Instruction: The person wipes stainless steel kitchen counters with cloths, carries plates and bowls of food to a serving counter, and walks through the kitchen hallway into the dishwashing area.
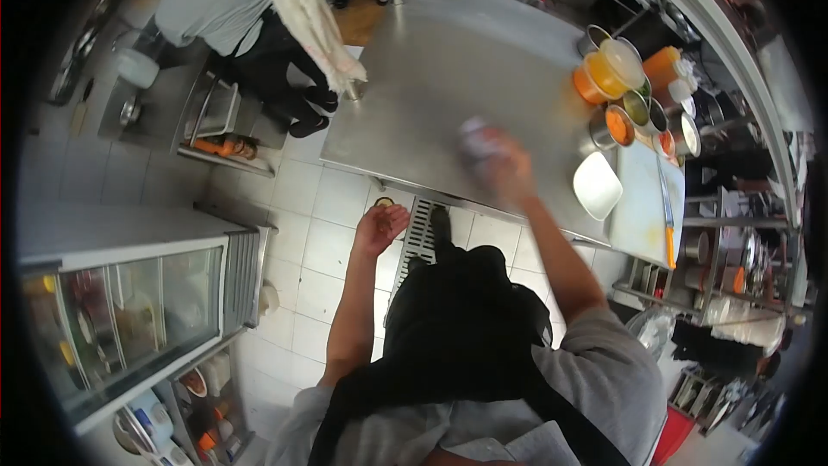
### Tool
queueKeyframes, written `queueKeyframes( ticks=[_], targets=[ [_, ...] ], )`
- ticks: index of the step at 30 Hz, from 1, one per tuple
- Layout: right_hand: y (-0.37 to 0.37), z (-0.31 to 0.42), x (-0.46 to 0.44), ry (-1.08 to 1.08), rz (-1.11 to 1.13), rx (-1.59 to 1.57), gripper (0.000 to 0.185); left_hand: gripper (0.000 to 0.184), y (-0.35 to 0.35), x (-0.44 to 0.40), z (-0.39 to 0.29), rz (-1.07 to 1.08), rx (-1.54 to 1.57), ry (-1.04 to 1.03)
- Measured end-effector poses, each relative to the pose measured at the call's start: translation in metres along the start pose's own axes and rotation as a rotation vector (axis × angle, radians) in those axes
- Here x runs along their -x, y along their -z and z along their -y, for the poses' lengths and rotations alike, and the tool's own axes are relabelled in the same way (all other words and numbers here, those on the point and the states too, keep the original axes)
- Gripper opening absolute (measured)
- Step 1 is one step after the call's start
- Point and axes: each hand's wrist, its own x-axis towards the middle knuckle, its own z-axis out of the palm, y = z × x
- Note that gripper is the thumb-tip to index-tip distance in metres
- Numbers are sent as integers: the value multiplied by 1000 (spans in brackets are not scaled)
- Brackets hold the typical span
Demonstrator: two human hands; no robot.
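Observation:
My right hand [511,174] is over the front part of the steel table [431,60], blurred by motion. It is closed on a bunched whitish-grey cloth [477,140], also smeared, which appears to lie against the metal. My left hand [384,226] hangs in front of the table edge, above the floor. Its palm is partly turned up, its fingers are loosely extended, and nothing shows in it. To the right of my right hand stands a white bowl [598,186] with a pointed rim.
A cutting board [642,198] with an orange-handled knife [668,229] lies at the table's right end. Behind it stand food containers [608,69] and squeeze bottles [668,69]. A co-worker [228,0] stands at the left counter. A glass-doored fridge [142,311] is at lower left.

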Motion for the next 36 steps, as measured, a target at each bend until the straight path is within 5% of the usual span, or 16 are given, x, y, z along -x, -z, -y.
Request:
queueKeyframes(
  ticks=[1,5,7,8,9,13,15,16,18,21,23,25,29,30,33,36],
  targets=[
    [35,27,-16,-400,-61,201,32,27,2,6,-1,-90,-1,-18],
    [64,-86,20,-157,-404,1058,46,27,39,4,-5,15,63,39],
    [-24,-41,36,23,-165,948,49,29,29,9,-2,-104,-55,-50],
    [-65,-53,52,-237,30,274,40,29,32,8,-3,-110,-60,-47],
    [-99,-24,43,194,106,185,29,30,37,3,-3,-65,-153,-15],
    [-96,37,-23,-163,514,-398,24,29,28,8,-29,-135,-332,-27],
    [-28,20,-81,-223,512,479,29,32,35,23,-42,-285,-430,-41],
    [18,15,-88,-442,136,-255,31,33,46,32,-47,-318,-405,-137],
    [98,-51,-133,-143,-72,469,32,33,76,54,-55,-281,-340,-209],
    [124,-107,-171,-418,-438,627,36,35,123,75,-54,-495,-276,-237],
    [68,-219,-171,135,-674,1276,37,36,171,78,-47,-417,-266,-159],
    [-63,-100,-152,-195,-378,730,29,40,195,87,-48,-465,-529,-76],
    [-221,-30,-55,282,484,58,31,45,161,77,-47,-654,-1294,322],
    [-234,0,-33,-115,746,-195,28,37,145,76,-52,-603,-1353,357],
    [-228,43,-15,-115,863,-186,25,19,153,66,-74,-410,-1541,198],
    [-178,58,-26,-345,272,-244,26,27,160,71,-88,-382,-1493,85]
  ],
)
